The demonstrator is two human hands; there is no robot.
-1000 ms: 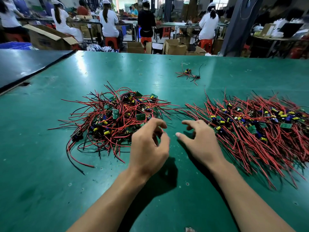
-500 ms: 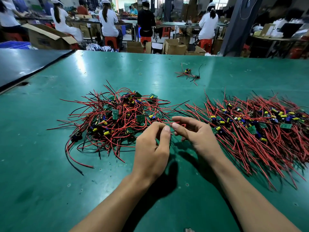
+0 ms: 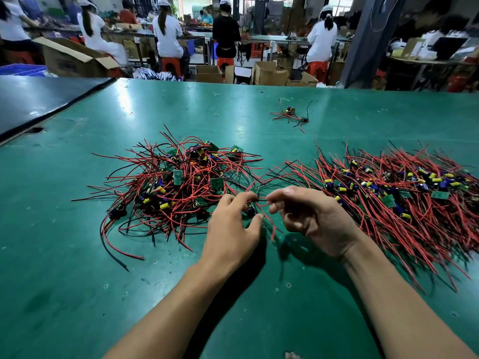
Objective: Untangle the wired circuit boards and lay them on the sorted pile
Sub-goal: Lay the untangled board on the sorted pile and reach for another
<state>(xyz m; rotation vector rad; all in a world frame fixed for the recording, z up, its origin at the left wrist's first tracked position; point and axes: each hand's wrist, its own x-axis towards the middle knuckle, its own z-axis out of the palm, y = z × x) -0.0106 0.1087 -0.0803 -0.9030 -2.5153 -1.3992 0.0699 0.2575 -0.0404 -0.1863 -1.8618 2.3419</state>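
The person is working at a green table (image 3: 77,255), both hands meeting just ahead of the chest. The left hand (image 3: 233,229) is holding one small board (image 3: 251,210) – its fingers (image 3: 242,198) are curling over the top while the thumb is pressing from below. The right hand (image 3: 318,221) is pinching a red wire (image 3: 261,199) of that board between thumb and forefinger, the other fingers (image 3: 293,218) curling loosely underneath. The board is sitting just above the table, in the gap between the two piles, with its wires looping up and down around the hands. To the left, touching the left fingertips, the tangle (image 3: 181,182) is lying in a rough mound of red and black wires, green boards and yellow-and-blue capacitors. To the right, the sorted pile (image 3: 401,198) is spreading out with its wires running mostly one way – its near edge is lying just beside the right wrist. Farther back, a small stray bundle (image 3: 290,115) is lying well apart from both piles, and a rubber band (image 3: 216,115) is lying to its left. Beyond the table, workers (image 3: 167,35) are sitting on red stools (image 3: 171,64) among cardboard boxes (image 3: 269,73).
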